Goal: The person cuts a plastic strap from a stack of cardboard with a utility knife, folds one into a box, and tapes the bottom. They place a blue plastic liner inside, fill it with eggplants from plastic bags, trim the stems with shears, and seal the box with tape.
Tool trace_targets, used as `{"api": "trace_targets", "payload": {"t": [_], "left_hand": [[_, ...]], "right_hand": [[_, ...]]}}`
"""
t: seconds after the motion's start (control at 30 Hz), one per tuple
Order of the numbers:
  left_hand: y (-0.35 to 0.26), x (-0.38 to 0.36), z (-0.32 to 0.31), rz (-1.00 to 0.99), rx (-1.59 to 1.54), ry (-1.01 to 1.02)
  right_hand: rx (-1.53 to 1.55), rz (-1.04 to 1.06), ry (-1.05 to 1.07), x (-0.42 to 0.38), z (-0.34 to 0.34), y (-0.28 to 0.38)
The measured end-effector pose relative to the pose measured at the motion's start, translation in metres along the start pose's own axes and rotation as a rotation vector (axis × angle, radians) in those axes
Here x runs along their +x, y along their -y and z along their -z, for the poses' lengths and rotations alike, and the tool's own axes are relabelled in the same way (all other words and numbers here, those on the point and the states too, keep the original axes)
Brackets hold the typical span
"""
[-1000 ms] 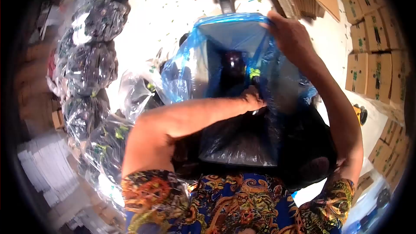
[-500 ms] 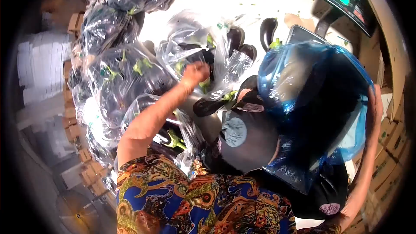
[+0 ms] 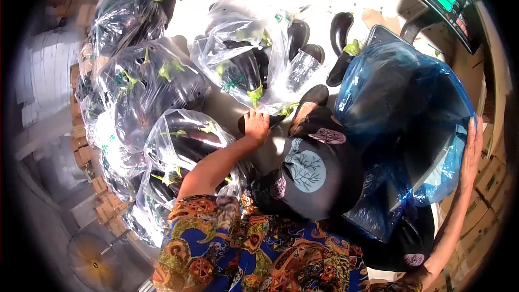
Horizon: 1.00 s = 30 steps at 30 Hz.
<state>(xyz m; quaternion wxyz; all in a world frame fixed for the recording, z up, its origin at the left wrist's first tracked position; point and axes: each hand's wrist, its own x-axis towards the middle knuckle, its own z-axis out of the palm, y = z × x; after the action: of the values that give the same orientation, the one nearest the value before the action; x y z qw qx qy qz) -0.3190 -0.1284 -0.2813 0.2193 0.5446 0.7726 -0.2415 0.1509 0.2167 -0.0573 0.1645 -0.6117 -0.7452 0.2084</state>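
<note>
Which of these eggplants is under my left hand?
The eggplant with its green stem end pointing right, toward the blue bag. Your left hand covers its middle; no other's.

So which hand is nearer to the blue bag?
The right. The right hand is touching the blue bag at its right edge; the left hand is off to the bag's left, on an eggplant.
</note>
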Motion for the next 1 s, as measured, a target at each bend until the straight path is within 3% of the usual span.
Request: {"api": "trace_targets", "payload": {"t": [0.1,0.17,0.23,0.3,0.4,0.47,0.53,0.57,0.6,0.63,0.7,0.77,0.83,0.9,0.97,1.0], "left_hand": [[-0.004,0.003,-0.001,-0.004,0.046,-0.001],[-0.002,0.009,0.017,-0.021,0.051,0.167],[0.008,0.010,-0.020,-0.008,-0.084,0.007],[0.046,0.012,-0.084,-0.183,-0.644,-0.117],[0.051,-0.036,-0.003,-0.310,-0.755,-0.224],[0.035,-0.060,0.091,-0.260,-1.389,-0.181],[0.018,-0.077,0.184,-0.135,-1.634,-0.138],[0.017,-0.074,0.223,-0.116,-1.288,-0.208],[0.027,-0.067,0.253,-0.162,-1.292,-0.149],[0.036,-0.060,0.282,-0.209,-1.294,-0.095],[0.012,-0.057,0.344,-0.356,-1.489,-0.161],[0.005,-0.036,0.366,-0.641,-1.773,-0.123],[-0.003,-0.010,0.382,-0.926,-2.010,0.200],[-0.031,0.008,0.387,-1.220,-2.195,0.605],[-0.062,0.012,0.379,-1.176,-2.313,0.766],[-0.082,0.005,0.376,-1.223,-2.340,0.860]], "right_hand": [[0.016,0.063,0.052,0.000,0.002,0.018],[0.055,0.009,-0.013,0.004,-0.004,0.025],[0.232,0.017,0.120,0.015,-0.002,0.014],[0.196,-0.029,0.141,0.008,0.002,0.037],[0.286,0.141,0.075,-0.001,0.008,0.050],[0.183,0.287,-0.068,0.001,0.002,0.040],[-0.023,0.401,-0.220,0.002,0.008,0.040],[-0.120,0.466,-0.295,0.004,0.011,0.045],[-0.128,0.373,-0.311,0.002,0.020,0.059],[-0.104,0.433,-0.334,-0.002,0.030,0.068],[0.145,0.323,-0.230,-0.011,0.048,0.103],[0.176,0.498,-0.106,-0.018,0.055,0.123],[0.618,0.441,0.209,-0.026,0.055,0.139],[0.871,0.250,0.427,-0.038,0.057,0.168],[0.937,0.128,0.429,-0.044,0.046,0.180],[1.095,0.088,0.528,-0.046,0.042,0.186]]}}
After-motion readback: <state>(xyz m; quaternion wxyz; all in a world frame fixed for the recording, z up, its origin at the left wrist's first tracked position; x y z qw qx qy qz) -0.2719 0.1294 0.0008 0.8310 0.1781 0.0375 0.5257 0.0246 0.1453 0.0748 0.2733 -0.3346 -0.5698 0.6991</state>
